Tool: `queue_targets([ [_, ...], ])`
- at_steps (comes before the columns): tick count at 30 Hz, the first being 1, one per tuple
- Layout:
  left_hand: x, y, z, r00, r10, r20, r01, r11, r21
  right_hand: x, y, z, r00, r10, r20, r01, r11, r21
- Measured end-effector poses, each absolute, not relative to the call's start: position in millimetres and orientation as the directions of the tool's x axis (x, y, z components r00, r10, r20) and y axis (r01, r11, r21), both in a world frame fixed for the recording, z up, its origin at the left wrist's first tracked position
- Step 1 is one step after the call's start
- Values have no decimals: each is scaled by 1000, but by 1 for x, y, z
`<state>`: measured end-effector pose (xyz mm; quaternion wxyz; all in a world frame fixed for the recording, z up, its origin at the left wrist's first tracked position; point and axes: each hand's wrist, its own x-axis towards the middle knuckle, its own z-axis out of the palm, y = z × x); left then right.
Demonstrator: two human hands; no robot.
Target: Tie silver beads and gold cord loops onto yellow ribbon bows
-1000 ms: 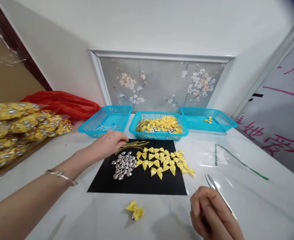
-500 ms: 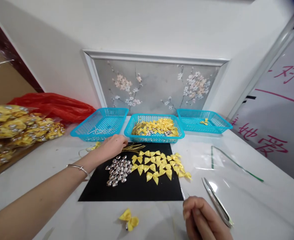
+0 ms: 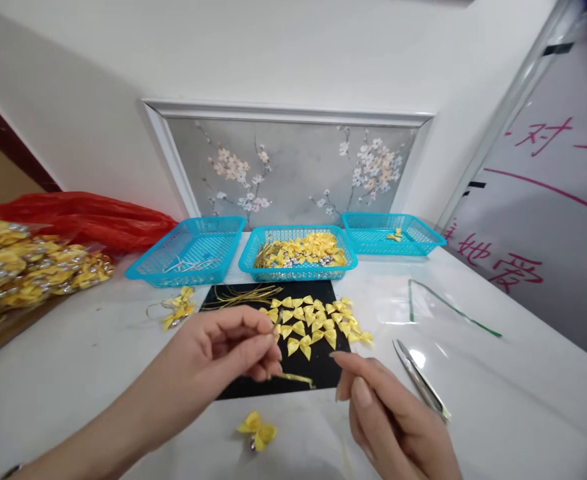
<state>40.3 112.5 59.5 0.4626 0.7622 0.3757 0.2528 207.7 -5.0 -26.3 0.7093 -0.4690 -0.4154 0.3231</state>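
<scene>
My left hand (image 3: pixel 233 353) is closed on a gold cord (image 3: pixel 296 379), whose loose end sticks out toward the right over the black mat (image 3: pixel 253 389). My right hand (image 3: pixel 388 413) hovers at the lower right with thumb and index finger close together; whatever they may hold is too small to make out. Between and below the hands lies a yellow bow with a silver bead (image 3: pixel 257 430) on the white table. Rows of yellow ribbon bows (image 3: pixel 303 323) cover the mat's right part. More gold cords (image 3: pixel 248 295) lie at its back edge. The silver beads are hidden behind my left hand.
Three blue baskets stand along the wall: left (image 3: pixel 188 250) with white strips, middle (image 3: pixel 298 273) with bows and beads, right (image 3: pixel 393 233) with one bow. Metal snips (image 3: pixel 423 383) lie right. Finished-looking bows (image 3: pixel 178 308) sit left, near bagged bows (image 3: pixel 38 267) and red plastic (image 3: pixel 83 217).
My left hand has come back from the cords at the mat's rear, now with a gold cord in it. My right hand has risen slightly and moved left. The camera view has shifted.
</scene>
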Motion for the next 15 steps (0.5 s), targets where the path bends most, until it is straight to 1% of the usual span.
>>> queue_targets([
  [1,41,104,59,603,798,-22,263,-173,949,207,-4,-21,424,845,325,-27,370,-929],
  [2,42,97,58,612,787,-71,201,-68,977,208,-4,-18,403,846,349,18,374,-927],
  [3,41,92,56,615,782,-102,163,1,987,211,-4,-16,384,849,364,74,365,-928],
  [4,40,89,54,611,782,-121,137,46,989,216,-5,-16,367,850,377,150,346,-926],
  [6,37,86,50,596,790,-143,106,99,989,234,-8,-23,365,838,406,368,271,-889],
  [8,36,84,46,581,799,-158,87,131,987,260,-14,-37,417,797,436,610,111,-785],
  [10,37,81,42,573,800,-175,80,157,984,286,-21,-53,477,760,441,756,-98,-648],
  [12,42,78,39,585,789,-187,82,171,982,304,-28,-64,489,756,435,819,-226,-527],
  [15,55,75,37,619,755,-218,104,197,975,312,-33,-67,563,736,376,816,-423,-393],
])
